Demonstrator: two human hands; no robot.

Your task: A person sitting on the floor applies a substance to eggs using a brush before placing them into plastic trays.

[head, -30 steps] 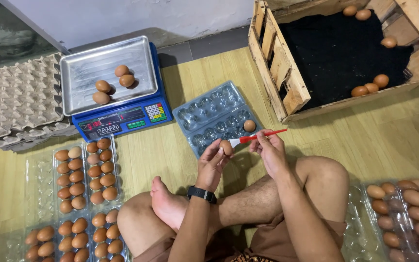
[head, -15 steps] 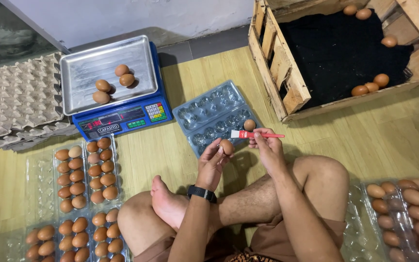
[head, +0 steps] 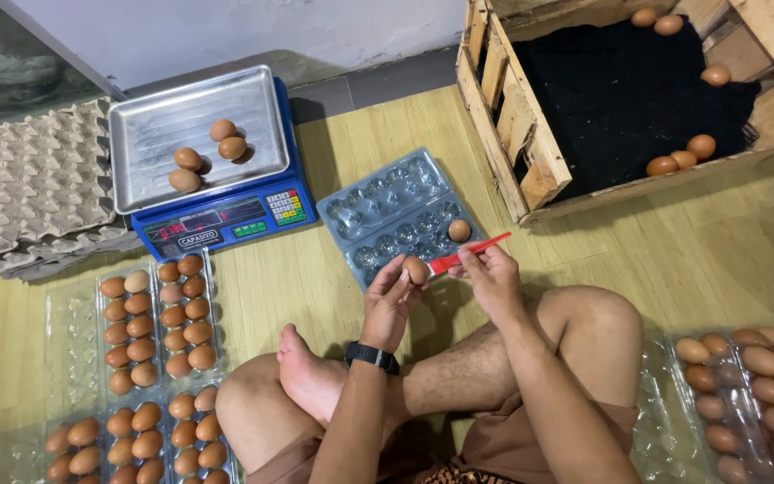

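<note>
Just below the middle of the frame, the left hand point(head: 390, 300) pinches a brown egg point(head: 416, 270) at its fingertips, while the right hand point(head: 492, 276) grips a red brush point(head: 468, 254) whose tip meets the egg. Directly above them on the wooden floor point(head: 727, 242) lies a clear plastic egg tray point(head: 387, 202) holding a single egg point(head: 460, 230). A blue scale point(head: 217, 215) with four eggs sits at upper left, and a wooden crate point(head: 517, 125) at upper right.
</note>
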